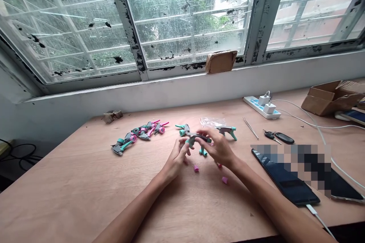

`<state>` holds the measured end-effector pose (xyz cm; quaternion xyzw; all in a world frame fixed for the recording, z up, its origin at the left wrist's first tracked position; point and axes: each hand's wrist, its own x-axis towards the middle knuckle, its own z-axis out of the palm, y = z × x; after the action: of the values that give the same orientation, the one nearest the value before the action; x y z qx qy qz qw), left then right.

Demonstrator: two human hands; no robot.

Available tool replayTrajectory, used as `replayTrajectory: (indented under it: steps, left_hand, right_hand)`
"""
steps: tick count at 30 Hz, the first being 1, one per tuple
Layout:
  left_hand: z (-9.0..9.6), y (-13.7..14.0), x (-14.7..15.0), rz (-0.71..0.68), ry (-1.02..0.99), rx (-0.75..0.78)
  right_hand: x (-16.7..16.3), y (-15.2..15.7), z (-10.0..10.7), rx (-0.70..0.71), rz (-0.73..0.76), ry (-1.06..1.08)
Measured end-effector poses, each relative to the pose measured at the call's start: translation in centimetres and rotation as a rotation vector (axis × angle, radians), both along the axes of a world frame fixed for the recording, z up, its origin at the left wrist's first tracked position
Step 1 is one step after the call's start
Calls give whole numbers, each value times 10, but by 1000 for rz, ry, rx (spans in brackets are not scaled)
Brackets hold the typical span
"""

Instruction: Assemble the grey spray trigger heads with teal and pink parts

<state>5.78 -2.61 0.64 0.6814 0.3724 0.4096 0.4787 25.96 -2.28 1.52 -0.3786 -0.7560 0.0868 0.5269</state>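
Note:
My left hand [174, 158] and my right hand [219, 147] come together over the table, both closed on one grey and teal trigger sprayer head [196, 136]. Fingers partly hide it. Just below it is a teal piece [203, 153], mostly covered by my right hand. Small pink nozzle caps [196, 168] lie near my hands, another pink cap [225, 180] closer to me. Behind my hands rests a teal and grey sprayer head [183, 129], and right of them another sprayer head [227, 131]. To the left, several grey sprayer heads with pink or teal parts form a loose pile [144, 133].
A clear plastic bag [212, 122] lies behind my right hand. Tweezers [251, 128], keys [272, 136], a phone [285, 178] and a power strip [261, 107] with cables occupy the right. An open cardboard box [322, 100] stands at the back right.

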Motion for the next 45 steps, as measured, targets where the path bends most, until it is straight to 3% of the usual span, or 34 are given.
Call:
replayTrajectory:
  steps: [5, 10, 26, 45]
  left_hand:
    - [-11, 6, -6, 122, 344, 352]
    - [-17, 11, -9, 172, 448, 516]
    - [-15, 11, -8, 119, 510, 541]
    - [-18, 13, -10, 132, 648, 529]
  right_hand:
    - [34, 6, 11, 186, -412, -39]
    - [64, 22, 1, 167, -581, -198]
    - [80, 38, -18, -1, -522, -342]
    - [86, 34, -10, -58, -366, -286]
